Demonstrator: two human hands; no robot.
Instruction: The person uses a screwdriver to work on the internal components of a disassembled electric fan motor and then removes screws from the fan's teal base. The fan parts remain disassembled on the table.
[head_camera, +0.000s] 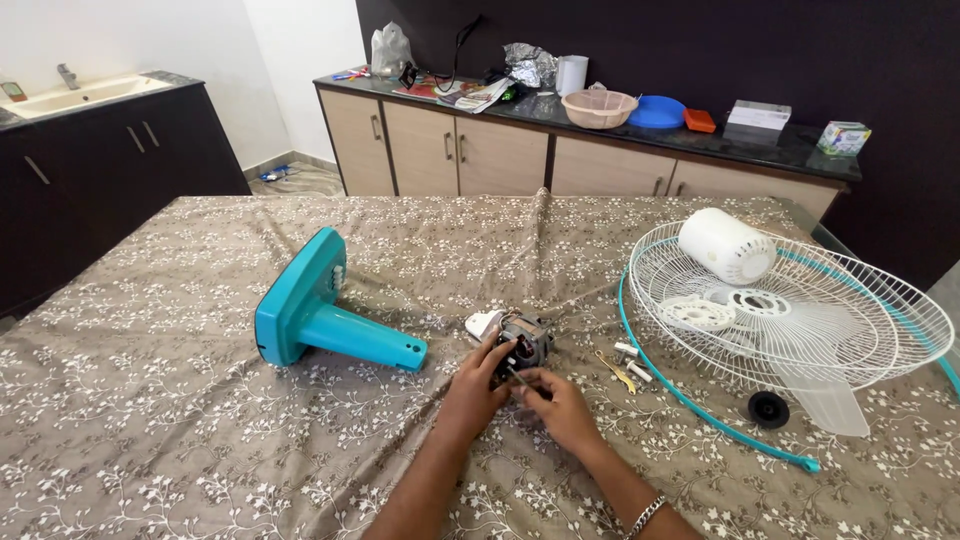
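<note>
Table draped in a brown floral cloth (150, 400). Person leans in from the near edge, both forearms over the cloth.

Left hand (478, 385) curls its fingers over the near side of a small fan motor (524, 340), steadying it; the motor sits on the cloth near the table's middle, a white piece touching it at the left. Right hand (562, 405) pinches a thin dark tool (522, 380), fingers closed narrow around it, tip against the motor's near side. Metal bracelet (646, 515) on the right wrist.

Left of the motor, well apart: teal fan stand (320, 318) lying on its side. Right: white wire guard (800, 310) lying flat, white motor cover (727, 245) resting on it, teal rim ring (700, 410) along its edge, black knob (768, 408) beside. Small white parts and a yellow bit (625, 362) between motor and guard.
</note>
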